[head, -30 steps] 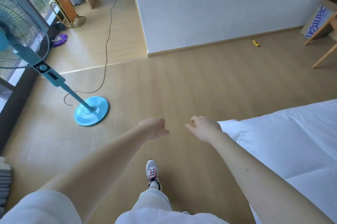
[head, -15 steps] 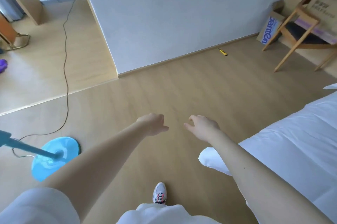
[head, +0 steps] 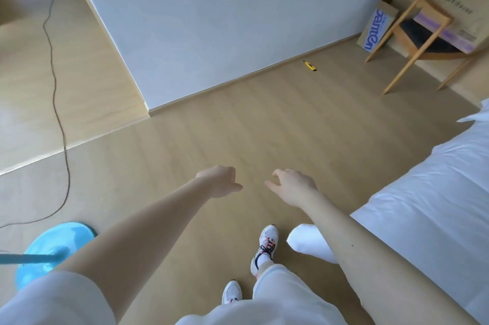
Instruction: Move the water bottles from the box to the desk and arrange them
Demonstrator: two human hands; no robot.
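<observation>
With my left hand and right hand loosely curled and empty, and no bottles or bench in view, I judge I'm on the fetching step, so next I must reach the box on the chair.

fan base near left | bed right | chair far right, carton on it | box behind chair, against wall
</observation>
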